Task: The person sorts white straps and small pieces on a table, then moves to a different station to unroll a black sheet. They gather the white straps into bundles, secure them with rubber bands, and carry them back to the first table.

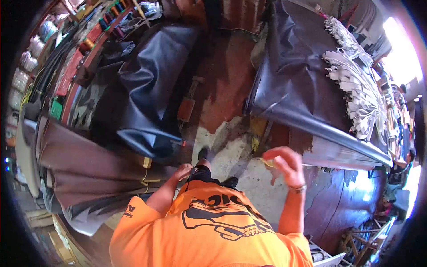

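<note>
My left hand (182, 171) hangs low beside my dark shorts (205, 173), its fingers curled in; what they hold, if anything, I cannot make out. In front of it a blue-black sheet of leather-like material (153, 84) drapes over a stack. Raised at the right, my right hand (287, 165) has its fingers bent and the thumb apart, with a band on the wrist. It is nearest the front edge of a table covered with dark sheet material (298, 75). My orange printed shirt (213, 222) fills the bottom of the view.
A walkway of worn red and grey floor (218, 89) runs between the stacks. Brown sheets (93, 164) hang at the left, below shelves with thread spools (111, 15). White strips (356, 89) lie bundled on the right table. Another person (407, 158) is at the far right.
</note>
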Demonstrator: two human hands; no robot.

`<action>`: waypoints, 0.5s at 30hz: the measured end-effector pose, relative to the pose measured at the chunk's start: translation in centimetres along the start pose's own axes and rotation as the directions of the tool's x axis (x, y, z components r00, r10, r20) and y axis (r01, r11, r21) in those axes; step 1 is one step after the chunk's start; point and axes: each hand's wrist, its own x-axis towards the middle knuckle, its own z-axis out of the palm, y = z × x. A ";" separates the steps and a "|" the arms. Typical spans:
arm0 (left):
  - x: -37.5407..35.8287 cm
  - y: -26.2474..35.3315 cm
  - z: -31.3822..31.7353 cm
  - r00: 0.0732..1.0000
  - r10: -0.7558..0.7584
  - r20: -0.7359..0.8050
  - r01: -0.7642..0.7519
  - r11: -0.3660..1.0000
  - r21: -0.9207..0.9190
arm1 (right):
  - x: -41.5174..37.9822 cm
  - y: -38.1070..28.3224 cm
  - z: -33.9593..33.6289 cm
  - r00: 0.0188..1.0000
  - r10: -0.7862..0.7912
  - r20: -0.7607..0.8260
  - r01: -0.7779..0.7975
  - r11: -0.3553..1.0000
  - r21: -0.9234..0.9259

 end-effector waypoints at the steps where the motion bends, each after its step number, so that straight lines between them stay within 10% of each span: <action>1: 2.5 2.0 -0.8 0.998 0.056 -0.009 -0.056 0.998 -0.004 | 1.6 -2.9 -1.6 0.999 -0.024 -0.049 0.021 0.998 -0.060; 4: 10.4 10.5 -5.3 0.987 0.160 -0.010 -0.160 0.987 -0.020 | 8.4 -7.9 -1.8 0.899 -0.395 -0.187 0.316 0.883 -0.346; 7: 17.4 18.1 -9.7 0.981 0.196 0.004 -0.196 0.980 -0.047 | 14.0 -8.8 0.2 0.901 -0.432 -0.045 0.172 0.449 -0.877; 8: 23.9 16.7 -9.2 0.848 0.528 -0.047 -0.519 0.844 0.134 | 15.1 -7.4 -0.1 0.950 -0.305 0.062 0.161 0.309 -0.938; 9: 30.0 14.9 -9.0 0.607 0.795 -0.022 -0.751 0.582 0.313 | 15.9 -5.6 -0.2 0.981 -0.192 -0.031 0.070 0.498 -0.864; 12: 29.3 26.5 -16.2 0.942 0.304 0.143 -0.312 0.950 0.033 | 16.0 -3.7 -1.3 0.986 -0.009 -0.165 -0.110 0.707 -0.699; 15: 32.3 33.9 -19.5 0.916 0.397 -0.062 -0.399 0.884 -0.241 | 17.6 -5.3 -0.9 0.957 0.063 -0.284 -0.251 0.672 -0.696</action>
